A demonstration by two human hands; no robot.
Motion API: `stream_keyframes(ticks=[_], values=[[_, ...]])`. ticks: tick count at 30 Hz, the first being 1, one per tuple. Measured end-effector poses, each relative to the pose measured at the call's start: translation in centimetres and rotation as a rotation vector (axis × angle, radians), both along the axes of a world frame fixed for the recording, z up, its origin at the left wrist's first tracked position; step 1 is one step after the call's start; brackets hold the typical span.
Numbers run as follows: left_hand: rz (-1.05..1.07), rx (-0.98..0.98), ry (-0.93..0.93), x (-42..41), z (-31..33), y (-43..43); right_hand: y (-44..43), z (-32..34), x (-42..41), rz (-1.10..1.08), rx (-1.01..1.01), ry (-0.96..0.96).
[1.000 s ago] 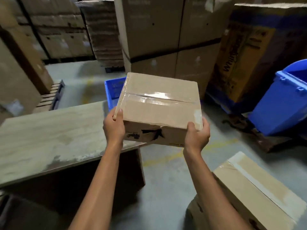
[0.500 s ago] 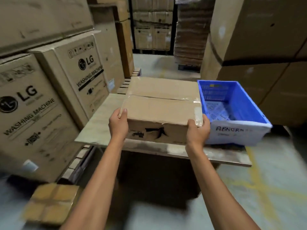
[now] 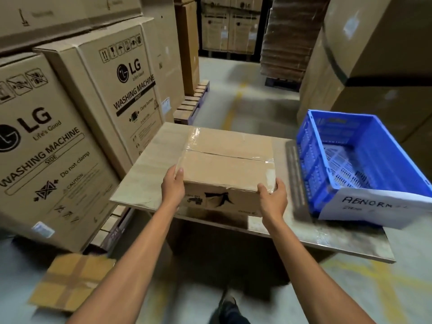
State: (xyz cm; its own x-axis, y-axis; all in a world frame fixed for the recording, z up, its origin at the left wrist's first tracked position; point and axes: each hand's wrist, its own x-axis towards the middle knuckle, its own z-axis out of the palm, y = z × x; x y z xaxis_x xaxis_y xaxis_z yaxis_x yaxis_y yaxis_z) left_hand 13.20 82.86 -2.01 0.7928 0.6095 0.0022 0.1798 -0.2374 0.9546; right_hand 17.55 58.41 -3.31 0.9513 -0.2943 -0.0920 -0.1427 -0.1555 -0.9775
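Note:
A taped brown cardboard box (image 3: 228,164) is held over the wooden table top (image 3: 152,174), near its front edge. My left hand (image 3: 173,184) grips the box's near left corner, thumb on top. My right hand (image 3: 272,195) grips the near right corner, thumb over the taped edge. Whether the box's underside touches the table is hidden. A torn black mark shows on the box's front face.
A blue plastic crate (image 3: 364,164) with a white "ABNORM" label sits on the table's right. Large LG washing machine cartons (image 3: 58,148) stand on pallets at left. A small taped box (image 3: 70,281) lies on the floor at lower left. Tall cartons (image 3: 374,66) rise at right.
I have turned left and stepped toward the table, carrying the box. It now sits lower, over the table top beside the blue crate. Both hands keep the same grip.

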Motion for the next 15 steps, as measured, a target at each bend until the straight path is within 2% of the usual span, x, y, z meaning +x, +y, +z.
stream_keyframes(ticks=[10, 15], values=[[-0.025, -0.100, 0.142, 10.6, -6.7, 3.9, 2.6, -5.2, 11.9, 0.118, -0.063, 0.107], [-0.016, -0.117, 0.192, 14.6, -8.4, 6.6, 4.9, -6.8, 15.8, 0.176, -0.194, 0.140]])
